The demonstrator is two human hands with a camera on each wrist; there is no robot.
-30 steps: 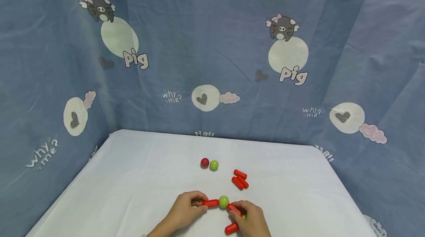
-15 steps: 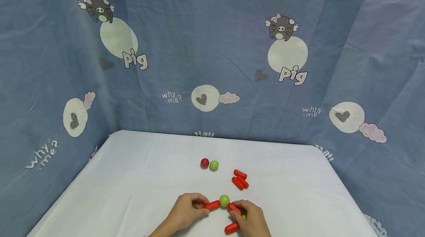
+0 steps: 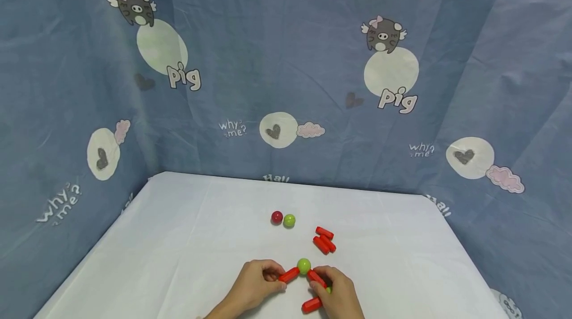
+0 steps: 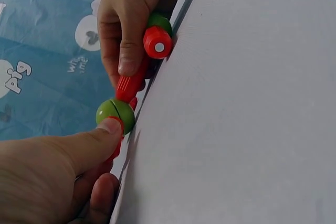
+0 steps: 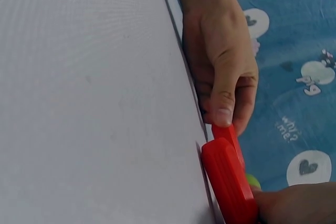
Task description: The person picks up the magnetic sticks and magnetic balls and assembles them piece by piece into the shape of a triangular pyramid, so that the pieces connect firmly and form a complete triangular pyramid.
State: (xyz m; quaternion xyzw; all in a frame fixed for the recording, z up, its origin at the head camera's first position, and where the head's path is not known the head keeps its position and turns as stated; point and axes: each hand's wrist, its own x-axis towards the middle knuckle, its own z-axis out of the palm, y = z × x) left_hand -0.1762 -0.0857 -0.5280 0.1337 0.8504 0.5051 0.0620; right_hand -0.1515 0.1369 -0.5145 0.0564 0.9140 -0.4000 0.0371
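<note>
My left hand (image 3: pixel 254 282) pinches a red toy rod (image 3: pixel 289 275) between thumb and fingers. The far end of that rod meets a green ball (image 3: pixel 304 266). From the ball's other side runs a second red rod (image 3: pixel 317 278), gripped by my right hand (image 3: pixel 338 293). A second green ball (image 3: pixel 328 290) shows partly beneath the right fingers, with a third red rod (image 3: pixel 312 305) sticking out from it toward me. In the left wrist view, a pale dot marks the end of this third rod (image 4: pixel 157 43). The right wrist view shows it large (image 5: pixel 228 182), partly covering the left hand's rod.
Beyond my hands on the white tabletop (image 3: pixel 214 220) lie a dark red ball (image 3: pixel 277 218) and a green ball (image 3: pixel 289 221) side by side. Right of them, loose red rods (image 3: pixel 324 242) lie close together. A blue printed curtain (image 3: pixel 286 71) hangs behind the table.
My left hand has shifted slightly right, and its rod has swung from nearly level to slanting up toward the green ball. That ball has moved slightly away from me. The right hand stays nearly still.
</note>
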